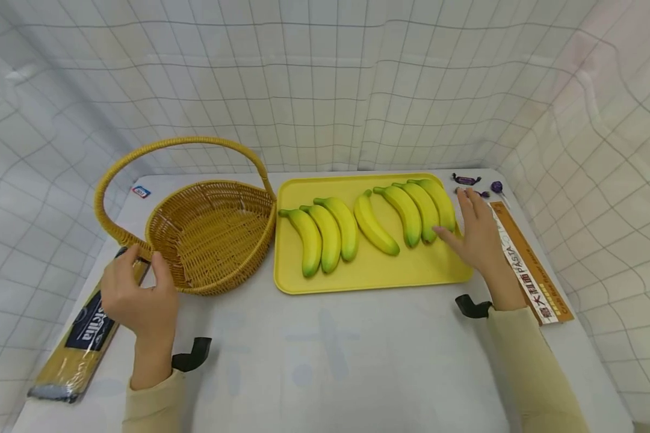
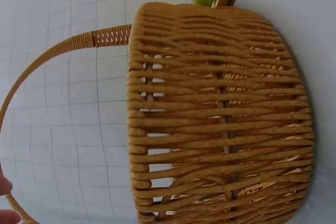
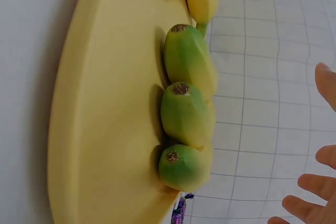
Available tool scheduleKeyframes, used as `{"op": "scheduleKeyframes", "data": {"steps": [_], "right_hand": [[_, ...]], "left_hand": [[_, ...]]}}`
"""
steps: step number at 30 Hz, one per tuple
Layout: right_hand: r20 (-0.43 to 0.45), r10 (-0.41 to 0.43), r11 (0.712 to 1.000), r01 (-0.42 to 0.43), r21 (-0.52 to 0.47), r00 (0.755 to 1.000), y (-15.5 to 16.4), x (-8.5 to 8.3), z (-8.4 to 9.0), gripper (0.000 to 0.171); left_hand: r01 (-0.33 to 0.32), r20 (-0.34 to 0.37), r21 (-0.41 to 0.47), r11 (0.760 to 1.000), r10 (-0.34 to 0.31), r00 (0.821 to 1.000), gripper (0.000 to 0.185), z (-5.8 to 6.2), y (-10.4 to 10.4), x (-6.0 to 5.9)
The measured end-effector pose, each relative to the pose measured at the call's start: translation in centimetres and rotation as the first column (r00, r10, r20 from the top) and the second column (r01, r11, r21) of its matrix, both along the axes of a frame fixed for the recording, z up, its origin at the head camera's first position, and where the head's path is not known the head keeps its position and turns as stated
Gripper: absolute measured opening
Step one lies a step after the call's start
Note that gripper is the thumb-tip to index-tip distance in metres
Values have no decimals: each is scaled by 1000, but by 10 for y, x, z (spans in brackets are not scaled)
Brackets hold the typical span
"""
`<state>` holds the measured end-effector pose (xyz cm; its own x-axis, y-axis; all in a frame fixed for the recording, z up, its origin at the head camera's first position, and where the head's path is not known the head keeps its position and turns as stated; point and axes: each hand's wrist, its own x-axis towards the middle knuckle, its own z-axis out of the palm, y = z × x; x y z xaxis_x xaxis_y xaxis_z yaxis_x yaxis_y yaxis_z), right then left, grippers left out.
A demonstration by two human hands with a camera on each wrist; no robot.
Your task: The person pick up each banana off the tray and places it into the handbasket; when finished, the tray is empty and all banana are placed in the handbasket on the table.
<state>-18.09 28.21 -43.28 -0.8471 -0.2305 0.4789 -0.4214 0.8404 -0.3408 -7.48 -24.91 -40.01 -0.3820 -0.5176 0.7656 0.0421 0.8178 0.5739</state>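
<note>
While the left hand [image 1: 141,300] curls its fingers round the base of the wicker basket's handle [image 1: 120,245] at the near left of the table [image 1: 325,361], the right hand [image 1: 479,237] lies with straight, spread fingers over the right end of the yellow tray [image 1: 368,273], its fingertips touching or just short of the rightmost banana [image 1: 440,203]; the right wrist view shows the fingers open and holding nothing. The basket [image 1: 212,237] stands upright and empty on the left half of the table, its rim touching or just beside the tray's left edge. Seven bananas lie side by side in the tray: three at the left [image 1: 325,236], one in the middle [image 1: 372,225] and three at the right. The bananas look smooth and stiff, probably light, and likely to slide on the slick tray, so a grip round the thick middle of one seems safest. The woven basket looks light and rigid, best steadied at the handle or rim. A pasta box [image 1: 528,264] lies along the right edge, a dark spaghetti packet [image 1: 83,328] along the left edge, and wrapped sweets [image 1: 466,179] sit at the far right corner; the near middle offers open room, and the high handle arches over the basket's mouth.
</note>
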Motion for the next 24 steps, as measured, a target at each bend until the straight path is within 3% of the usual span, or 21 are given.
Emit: {"op": "scheduleKeyframes", "data": {"steps": [2,4,8,11,14,18,24], "right_hand": [[40,-6,998,8,-56,999,2,-11,-1,88],[115,-16,993,29,-112,993,3,-22,-1,84],[301,-59,979,114,-167,952,6,-44,-2,81],[408,-80,973,160,-168,910,9,-57,-4,80],[465,-81,969,178,-168,882,12,-66,-8,80],[508,-84,961,204,-186,857,14,-71,-13,80],[539,-103,947,248,-203,836,16,-71,-17,78]], "left_hand": [[-58,-21,109,992,60,998,26,3,-8,-4],[-84,10,203,976,83,996,31,6,-15,-8],[-62,95,329,942,33,995,55,7,-28,-16],[-14,112,394,919,-33,993,56,4,-33,-22],[23,78,423,906,-62,995,44,-1,-33,-29],[23,0,449,893,-26,1000,30,-1,-28,-37],[16,-71,494,869,22,997,25,8,-17,-43]]}}
